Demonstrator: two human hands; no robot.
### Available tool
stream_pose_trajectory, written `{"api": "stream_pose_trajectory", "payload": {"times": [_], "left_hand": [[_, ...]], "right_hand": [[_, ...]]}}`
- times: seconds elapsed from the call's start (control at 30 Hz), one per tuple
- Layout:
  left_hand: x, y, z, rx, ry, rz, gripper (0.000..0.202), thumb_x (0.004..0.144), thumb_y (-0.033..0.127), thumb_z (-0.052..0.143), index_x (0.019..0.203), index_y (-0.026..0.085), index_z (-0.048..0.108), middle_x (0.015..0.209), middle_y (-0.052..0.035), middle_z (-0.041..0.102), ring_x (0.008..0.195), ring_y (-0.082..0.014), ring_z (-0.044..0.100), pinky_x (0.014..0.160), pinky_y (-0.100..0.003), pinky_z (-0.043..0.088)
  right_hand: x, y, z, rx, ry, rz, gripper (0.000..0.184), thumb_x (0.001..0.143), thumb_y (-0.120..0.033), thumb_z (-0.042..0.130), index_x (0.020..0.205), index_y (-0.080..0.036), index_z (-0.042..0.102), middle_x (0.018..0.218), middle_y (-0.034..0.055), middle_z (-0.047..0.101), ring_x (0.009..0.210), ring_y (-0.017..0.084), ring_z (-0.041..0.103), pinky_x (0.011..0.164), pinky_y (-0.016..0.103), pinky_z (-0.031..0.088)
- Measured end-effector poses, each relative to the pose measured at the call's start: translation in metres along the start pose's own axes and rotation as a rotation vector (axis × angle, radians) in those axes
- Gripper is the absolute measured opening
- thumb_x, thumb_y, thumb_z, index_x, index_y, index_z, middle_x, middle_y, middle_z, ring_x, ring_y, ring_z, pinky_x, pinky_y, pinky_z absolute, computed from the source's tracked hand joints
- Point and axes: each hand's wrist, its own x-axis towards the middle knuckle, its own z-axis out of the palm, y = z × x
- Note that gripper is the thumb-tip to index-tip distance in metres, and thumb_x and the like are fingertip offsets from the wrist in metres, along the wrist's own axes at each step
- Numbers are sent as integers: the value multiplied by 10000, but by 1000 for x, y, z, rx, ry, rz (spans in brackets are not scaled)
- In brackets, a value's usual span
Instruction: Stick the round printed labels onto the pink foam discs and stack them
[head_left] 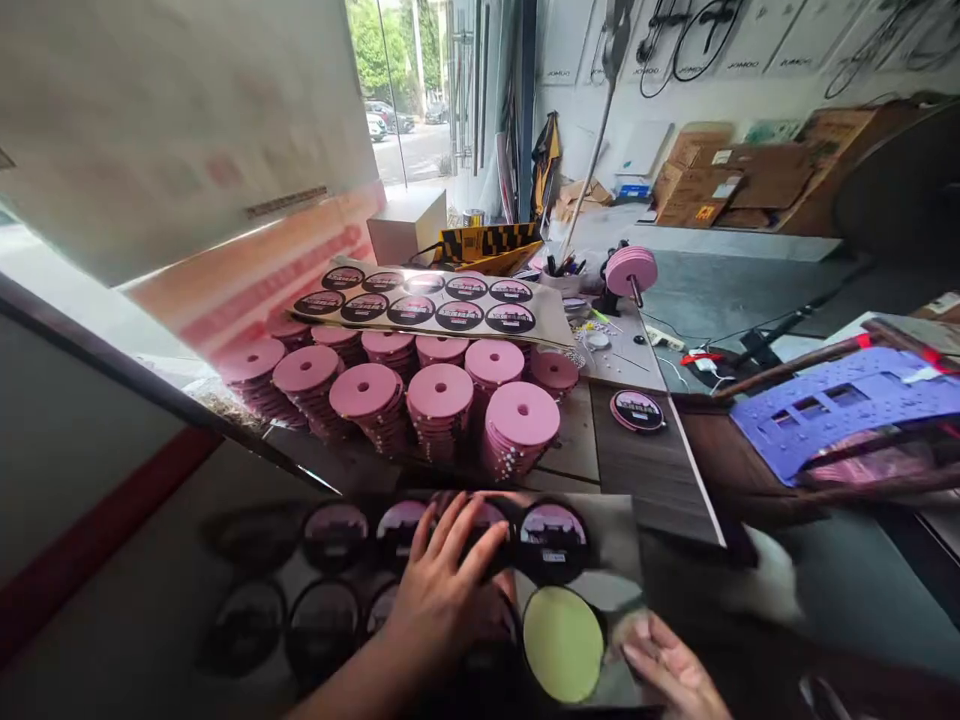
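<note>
A sheet of round dark stickers (611, 525) with pink skyline prints lies in front of me. My left hand (444, 580) rests on it, fingers spread over the stickers in the middle. A printed sticker (553, 540) shows at its upper right. Below that sticker is a plain yellow-green circle (562, 643). My right hand (667, 660) is closed at the sheet's right edge beside this circle, thumb and fingers together; blur hides exactly what is pinched. Behind the sheet stand several stacks of pink discs (523, 413), each with a centre hole.
A second sticker sheet (555, 315) lies across the rear stacks. A finished-looking round piece (636, 410) sits on a dark board at right. Pink discs hang on a spindle (631, 270) behind it. A purple chair (862, 410) stands far right; a slanted panel (180, 120) rises at left.
</note>
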Motion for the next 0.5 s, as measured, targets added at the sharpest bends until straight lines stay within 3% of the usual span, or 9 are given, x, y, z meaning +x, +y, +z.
{"api": "stream_pose_trajectory", "payload": {"times": [0.1, 0.17, 0.37, 0.5], "left_hand": [[14, 2, 31, -23, -236, -60, 475, 769, 260, 583, 1228, 212, 469, 1255, -120, 530, 1177, -281, 453, 980, -511, 320], [26, 1, 47, -56, -323, -43, 486, 753, 235, 599, 1221, 205, 473, 1270, -124, 516, 1190, -283, 439, 982, -518, 323], [30, -1, 79, -102, -238, -25, 458, 768, 180, 569, 1212, 218, 467, 1303, -117, 476, 1231, -273, 390, 1007, -510, 291], [40, 5, 89, -180, -236, 1, 402, 782, 176, 551, 1177, 215, 488, 1271, -97, 504, 1204, -270, 408, 1013, -505, 272]], "right_hand": [[1, 12, 2, -36, -56, 19, 323, 539, -309, 793, 791, -205, 620, 529, -47, 548, 462, 105, 496, 501, 210, 414], [5, 15, -2, -71, -47, -9, 313, 539, -323, 791, 763, -200, 609, 512, -60, 508, 456, 86, 441, 483, 188, 371], [27, 8, -17, -177, -60, -106, 232, 556, -309, 757, 646, -177, 589, 596, -25, 553, 577, 112, 458, 579, 213, 378], [40, -4, -25, -206, -102, -67, 125, 550, -216, 701, 597, -169, 595, 561, -25, 546, 561, 114, 457, 564, 217, 369]]}}
